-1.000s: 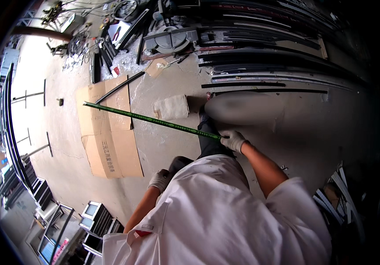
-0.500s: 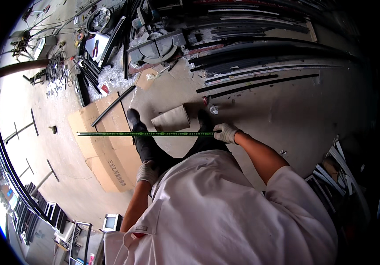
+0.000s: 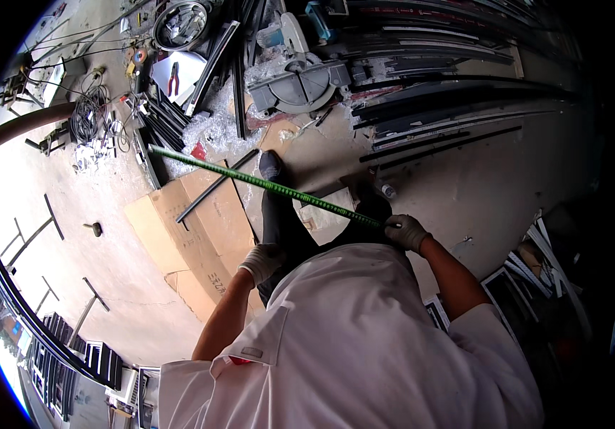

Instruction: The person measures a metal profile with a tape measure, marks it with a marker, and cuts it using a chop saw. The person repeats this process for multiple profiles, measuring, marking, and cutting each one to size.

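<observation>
A green tape measure (image 3: pixel 271 187) is drawn out in a long blade across the front of my legs. My right hand (image 3: pixel 406 232), in a pale work glove, is closed around its near right end, and the case is hidden in the grip. The blade slants up to the left, its free end above the dark bars beside the cardboard. My left hand (image 3: pixel 263 262), also gloved, rests against my left thigh, with its fingers curled out of sight. Under the blade, a flattened cardboard sheet (image 3: pixel 168 214) lies on the floor with a thin black bar (image 3: pixel 216 187) across it.
A mitre saw (image 3: pixel 300 84) stands ahead, beside long dark profiles (image 3: pixel 464 93) stacked to the right. Pliers (image 3: pixel 174 79) lie on a white sheet, near a round bin of scraps (image 3: pixel 181 27). A coil of cable (image 3: pixel 89 111) and a small clear bottle (image 3: pixel 388 191) are on the floor.
The tape's free end has swung up and away from me, so the level blade now slants. My view has shifted, and my left foot appears farther forward.
</observation>
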Demonstrator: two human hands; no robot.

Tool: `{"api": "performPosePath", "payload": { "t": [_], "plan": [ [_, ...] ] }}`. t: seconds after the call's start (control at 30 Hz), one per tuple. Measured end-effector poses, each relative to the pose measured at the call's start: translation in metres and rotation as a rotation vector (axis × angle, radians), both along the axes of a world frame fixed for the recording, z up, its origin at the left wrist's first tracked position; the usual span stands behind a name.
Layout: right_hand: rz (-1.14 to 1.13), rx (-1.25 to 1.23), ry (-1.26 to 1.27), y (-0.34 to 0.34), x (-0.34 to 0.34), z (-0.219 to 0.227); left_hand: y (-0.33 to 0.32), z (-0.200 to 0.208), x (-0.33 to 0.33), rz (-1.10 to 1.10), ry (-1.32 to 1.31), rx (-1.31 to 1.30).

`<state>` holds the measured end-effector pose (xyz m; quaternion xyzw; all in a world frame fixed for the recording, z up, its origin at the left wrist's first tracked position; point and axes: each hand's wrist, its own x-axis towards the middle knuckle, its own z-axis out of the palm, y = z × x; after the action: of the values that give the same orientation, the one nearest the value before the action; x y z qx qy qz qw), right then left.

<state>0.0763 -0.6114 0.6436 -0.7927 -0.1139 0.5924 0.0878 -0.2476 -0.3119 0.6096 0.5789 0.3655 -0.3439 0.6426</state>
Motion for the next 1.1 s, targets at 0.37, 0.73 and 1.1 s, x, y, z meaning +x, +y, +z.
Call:
{"api": "performPosePath", "payload": {
  "t": [0.37,0.73,1.1],
  "plan": [
    [-0.085,-0.147,0.271,0.054,0.06,-0.014,0.002,0.003,0.03,-0.209,-0.023,-0.107],
    [-0.29,-0.125,0.477,-0.004,0.151,0.007,-0.055,0.071,0.08,-0.328,0.121,-0.155],
    [-0.587,-0.028,0.422,-0.019,0.182,-0.061,0.016,-0.047,0.137,0.065,0.324,-0.476]
  ]
}}
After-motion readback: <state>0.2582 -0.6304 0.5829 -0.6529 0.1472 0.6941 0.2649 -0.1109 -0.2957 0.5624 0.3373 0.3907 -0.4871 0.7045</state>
